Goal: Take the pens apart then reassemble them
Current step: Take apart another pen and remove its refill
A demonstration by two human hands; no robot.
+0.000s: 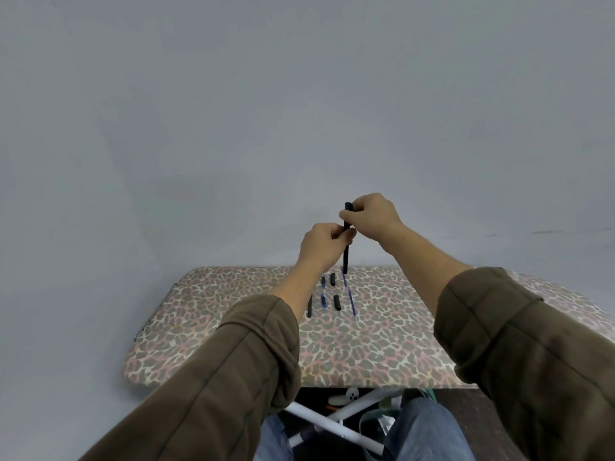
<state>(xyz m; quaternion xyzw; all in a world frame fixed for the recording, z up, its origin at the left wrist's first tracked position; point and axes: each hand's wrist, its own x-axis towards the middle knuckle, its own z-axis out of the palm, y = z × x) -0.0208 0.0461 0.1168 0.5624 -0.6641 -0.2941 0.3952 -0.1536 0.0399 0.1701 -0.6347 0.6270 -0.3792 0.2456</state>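
Pen barrel (346,247) upright above bench (206,331), both hands' fingers pinching it: left hand (321,242) steadies, right hand (369,214) should twist top w/o bending.

The left hand (321,239) hides the black pen (346,247) middle.

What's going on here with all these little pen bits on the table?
A person holds a black pen upright above a leopard-print table, the left hand gripping its middle and the right hand pinching its top. Below lie loose parts: black caps, short blue pieces, a black barrel and a thin blue refill.
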